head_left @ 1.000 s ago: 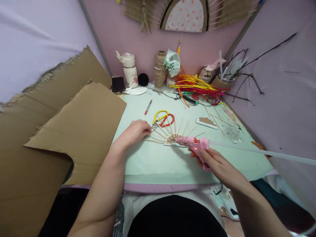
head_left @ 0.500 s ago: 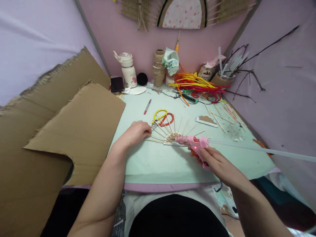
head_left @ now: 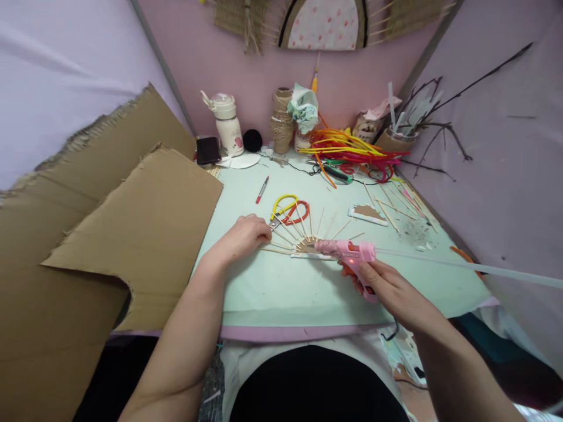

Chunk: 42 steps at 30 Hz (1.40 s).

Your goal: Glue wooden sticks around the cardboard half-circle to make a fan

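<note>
A small cardboard half-round piece (head_left: 301, 248) with a white lower edge lies on the pale green table, thin wooden sticks fanning out from it. My right hand (head_left: 373, 281) is wrapped round a pink glue gun (head_left: 352, 255), whose nozzle is over the cardboard piece. A long clear glue stick juts from the gun's back to the right. At the fan's left side, my left hand (head_left: 251, 235) pinches the outer end of a stick. Scissors (head_left: 288, 212) with yellow and red handles lie partly under the sticks.
Large cardboard sheets (head_left: 149, 234) cover the left side. A red marker (head_left: 263, 190) lies behind my left hand. Along the back stand a white bottle (head_left: 229, 132), twine (head_left: 282, 123) and colourful pipe cleaners (head_left: 352, 146). A second cardboard piece (head_left: 368, 214) and loose sticks lie at right.
The glue gun and my right hand have shifted slightly to the right. My left hand has moved only a little.
</note>
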Tool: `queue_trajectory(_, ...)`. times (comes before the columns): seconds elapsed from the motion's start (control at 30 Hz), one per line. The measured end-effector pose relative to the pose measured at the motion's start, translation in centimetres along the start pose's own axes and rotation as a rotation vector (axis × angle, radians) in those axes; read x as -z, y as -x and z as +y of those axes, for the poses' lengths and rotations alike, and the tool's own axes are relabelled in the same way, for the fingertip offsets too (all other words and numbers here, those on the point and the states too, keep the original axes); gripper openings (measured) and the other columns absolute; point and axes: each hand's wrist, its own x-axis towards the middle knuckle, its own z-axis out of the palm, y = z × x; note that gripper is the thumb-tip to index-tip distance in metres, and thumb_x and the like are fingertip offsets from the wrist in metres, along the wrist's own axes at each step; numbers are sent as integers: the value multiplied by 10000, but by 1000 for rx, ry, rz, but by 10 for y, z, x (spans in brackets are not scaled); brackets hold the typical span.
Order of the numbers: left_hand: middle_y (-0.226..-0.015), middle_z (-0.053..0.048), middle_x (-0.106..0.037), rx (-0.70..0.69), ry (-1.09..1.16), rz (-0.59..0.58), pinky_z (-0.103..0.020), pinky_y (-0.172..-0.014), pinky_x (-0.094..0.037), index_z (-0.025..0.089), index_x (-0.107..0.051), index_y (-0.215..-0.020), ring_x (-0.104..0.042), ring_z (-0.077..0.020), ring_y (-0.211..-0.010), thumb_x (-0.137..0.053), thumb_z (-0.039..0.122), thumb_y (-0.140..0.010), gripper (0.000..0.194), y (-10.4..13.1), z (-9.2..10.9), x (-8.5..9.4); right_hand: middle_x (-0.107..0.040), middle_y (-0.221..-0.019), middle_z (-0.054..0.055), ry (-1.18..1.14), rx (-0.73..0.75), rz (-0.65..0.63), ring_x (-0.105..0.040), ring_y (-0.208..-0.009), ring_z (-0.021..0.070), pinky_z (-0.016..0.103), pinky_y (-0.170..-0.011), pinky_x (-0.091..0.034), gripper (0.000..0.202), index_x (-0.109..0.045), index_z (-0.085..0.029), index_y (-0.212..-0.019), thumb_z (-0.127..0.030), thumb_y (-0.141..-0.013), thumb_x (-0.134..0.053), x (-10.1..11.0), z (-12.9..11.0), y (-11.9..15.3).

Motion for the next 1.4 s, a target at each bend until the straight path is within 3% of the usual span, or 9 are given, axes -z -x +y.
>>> queue_trajectory(0.27, -774, -58, -654, -83, -17, -25, -344, -792, -384, 203, -676, -707, -503, -196, -793, -450, 136, -825, 264, -2, -5, -2, -599, -725, 32, 21, 55, 126, -548, -683, 176, 291, -642, -456, 566, -632, -211, -835, -707, -897, -368, 19, 11, -2)
queue_trajectory(0.4, -770, -57, -655, -91, 1, 12, -340, -778, -377, 195, -672, -697, -511, -194, -788, -454, 142, -842, 267, -3, -7, -5, -615, -775, 63, 129, 51, 382, -566, -710, 208, 321, -656, -450, 596, -636, -196, -948, -717, -882, -354, 45, 33, -15)
queue_trajectory(0.57, -790, -52, -657, -73, -40, -2, -343, -787, -360, 192, -665, -708, -506, -196, -806, -443, 104, -833, 270, -3, -5, -5, -641, -939, 155, 541, 82, 679, -572, -885, 288, 395, -782, -442, 523, -638, -182, -959, -606, -910, -336, 87, 83, -45)
queue_trajectory(0.77, -842, -47, -675, -25, -78, -35, -356, -802, -327, 200, -671, -735, -499, -207, -855, -450, 93, -824, 262, -2, -1, -2, -617, -955, 226, 864, 56, 657, -533, -929, 347, 454, -820, -392, 519, -667, -96, -1104, -512, -912, -423, 110, 129, -64)
queue_trajectory(0.93, -879, -47, -694, 21, -108, -21, -363, -786, -299, 205, -688, -765, -497, -217, -896, -451, 102, -848, 272, 0, 4, 0, -598, -1203, 280, 893, -112, 645, -535, -1015, 393, 448, -738, -354, 576, -631, -93, -1272, -516, -923, -455, 110, 114, -51)
queue_trajectory(1.07, -917, -48, -698, 50, -104, -33, -360, -808, -310, 206, -697, -790, -511, -222, -921, -485, 123, -856, 237, 1, 8, 2, -606, -1258, 238, 879, -15, 806, -538, -1069, 395, 460, -757, -360, 517, -633, -136, -1280, -477, -917, -492, 96, 78, -36)
queue_trajectory(1.17, -973, -48, -701, 86, -70, -20, -361, -832, -328, 211, -709, -847, -531, -228, -963, -528, 165, -864, 188, 3, 7, 6, -663, -1155, 170, 777, 394, 835, -572, -1054, 311, 428, -828, -384, 345, -687, -170, -1139, -365, -935, -488, 63, 48, -30)
queue_trajectory(1.27, -982, -50, -704, 114, -29, 56, -360, -873, -355, 215, -715, -883, -547, -223, -982, -522, 200, -890, 195, 7, 0, 14, -686, -1039, 91, 653, 723, 620, -589, -999, 233, 401, -886, -373, 221, -674, -215, -1074, -303, -950, -514, 13, 23, -30)
queue_trajectory(1.4, -964, -53, -708, 208, -23, 160, -358, -884, -397, 203, -718, -868, -567, -216, -948, -514, 200, -886, 205, 13, -9, 23, -685, -1024, 55, 620, 798, 419, -560, -979, 215, 408, -880, -325, 189, -679, -234, -1050, -216, -943, -524, -42, 6, -37)
